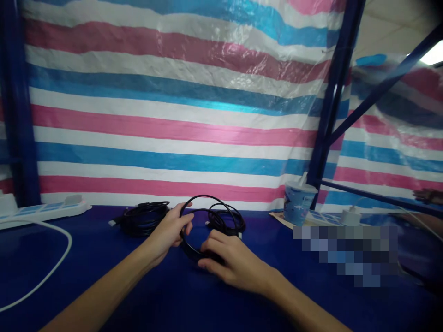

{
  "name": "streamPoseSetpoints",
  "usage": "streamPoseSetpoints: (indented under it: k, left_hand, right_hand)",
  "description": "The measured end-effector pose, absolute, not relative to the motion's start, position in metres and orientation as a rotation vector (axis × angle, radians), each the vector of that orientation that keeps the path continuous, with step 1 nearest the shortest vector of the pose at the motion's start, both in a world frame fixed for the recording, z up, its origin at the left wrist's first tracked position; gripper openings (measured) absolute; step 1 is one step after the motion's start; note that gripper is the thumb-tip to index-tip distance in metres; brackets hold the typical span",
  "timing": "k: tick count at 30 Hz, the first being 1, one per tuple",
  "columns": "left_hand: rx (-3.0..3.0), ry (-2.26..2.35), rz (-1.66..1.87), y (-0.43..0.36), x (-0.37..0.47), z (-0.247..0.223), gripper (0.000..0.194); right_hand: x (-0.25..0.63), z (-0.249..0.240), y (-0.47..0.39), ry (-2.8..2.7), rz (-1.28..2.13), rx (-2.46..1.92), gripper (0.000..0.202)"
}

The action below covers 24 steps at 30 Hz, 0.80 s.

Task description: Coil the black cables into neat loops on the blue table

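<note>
A looped black cable (188,249) is held between my two hands above the blue table. My left hand (169,230) pinches the loop's left side between thumb and fingers. Around the lower part of the same loop, the fingers of my right hand (230,260) are curled. One coiled black cable (143,221) lies behind my left forearm, its light metal plug pointing left. Another black cable coil (233,219) rests just behind my right hand, with part of it hidden by the hand and the held loop.
White power strips stand at the far left (51,210) and right (321,217). A white cord (67,249) curves over the table's left side. A blue patterned cup (298,203) with a straw is at the back right. Another person's hand (429,196) shows at the right edge.
</note>
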<state>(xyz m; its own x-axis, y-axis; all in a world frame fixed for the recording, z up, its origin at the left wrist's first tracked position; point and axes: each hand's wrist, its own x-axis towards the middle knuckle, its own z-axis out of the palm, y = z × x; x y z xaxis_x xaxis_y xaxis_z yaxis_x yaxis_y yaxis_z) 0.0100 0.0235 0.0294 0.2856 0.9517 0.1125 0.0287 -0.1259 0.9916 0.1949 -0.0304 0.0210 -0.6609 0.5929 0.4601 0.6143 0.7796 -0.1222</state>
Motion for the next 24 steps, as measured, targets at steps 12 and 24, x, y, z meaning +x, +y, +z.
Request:
streamPoseSetpoints:
  k: [12, 24]
  left_hand:
    - [0.952, 0.525, 1.308, 0.026, 0.008, 0.029, 0.016]
    - [0.703, 0.653, 1.517, 0.020, 0.032, 0.021, 0.012]
  right_hand:
    - [0.198, 0.015, -0.011, -1.788, 0.883, -0.943, 0.054]
    - [0.178, 0.015, -0.047, -2.348, 0.432, -0.561, 0.069]
